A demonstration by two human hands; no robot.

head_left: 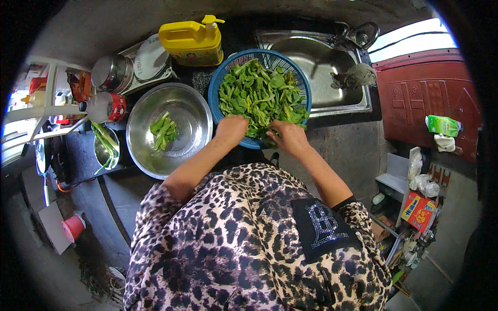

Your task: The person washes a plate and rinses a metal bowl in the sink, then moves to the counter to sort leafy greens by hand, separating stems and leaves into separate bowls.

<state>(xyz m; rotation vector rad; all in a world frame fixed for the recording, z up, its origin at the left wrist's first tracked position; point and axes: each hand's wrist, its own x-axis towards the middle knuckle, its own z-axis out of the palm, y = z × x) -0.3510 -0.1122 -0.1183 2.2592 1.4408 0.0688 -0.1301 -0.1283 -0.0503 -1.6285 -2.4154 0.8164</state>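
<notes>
A blue plastic colander (214,93) heaped with leafy greens (264,93) is in front of me, partly over the sink's left side. My left hand (232,130) is curled at its near rim, against the leaves; its fingertips are hidden. Facing it across the front of the heap, my right hand (290,136) has its thumb and fingers pinched on some greens. To the left of the colander is a wide stainless steel basin (190,116). A small bunch of picked greens (163,131) lies inside that basin.
Behind the colander is a stainless steel sink (330,93) with a grey cloth (356,76) over its edge. A yellow pump jug (190,42) stands at the back. At left are a plastic bottle (103,107) and a small metal bowl (102,145) holding scallions (107,142).
</notes>
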